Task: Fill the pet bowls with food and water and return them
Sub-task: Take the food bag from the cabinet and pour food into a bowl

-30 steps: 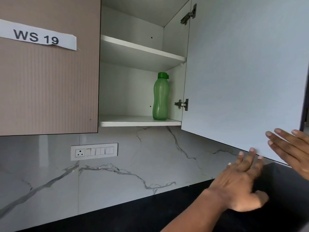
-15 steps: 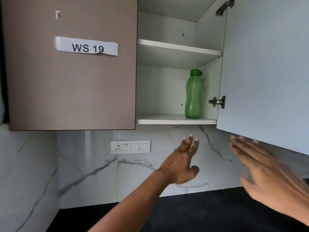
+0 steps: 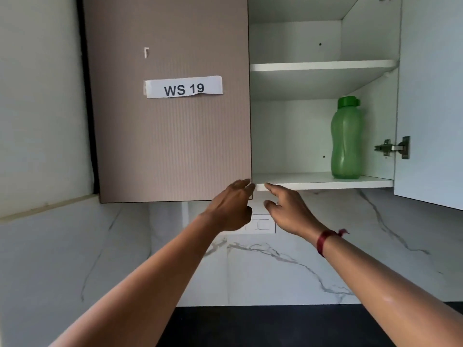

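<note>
A green water bottle (image 3: 345, 139) with a green cap stands upright at the right end of the lower shelf (image 3: 300, 182) in the wall cupboard. The cupboard's right door (image 3: 431, 96) hangs open. Its left door (image 3: 170, 134), brown and labelled "WS 19", is closed. My left hand (image 3: 231, 207) is raised to that door's bottom right corner, fingertips at its edge, holding nothing. My right hand (image 3: 288, 211) is just beside it, fingers spread and empty, under the front lip of the lower shelf. No pet bowls are in view.
The upper shelf (image 3: 320, 66) holds nothing visible. A white switch plate (image 3: 260, 225) sits on the marble backsplash behind my hands. A black countertop (image 3: 275, 326) runs along the bottom. A white wall lies left of the cupboard.
Both hands have left the open right door and moved left and up to the closed left door's lower corner. My view has swung left, shifting the cupboard rightward.
</note>
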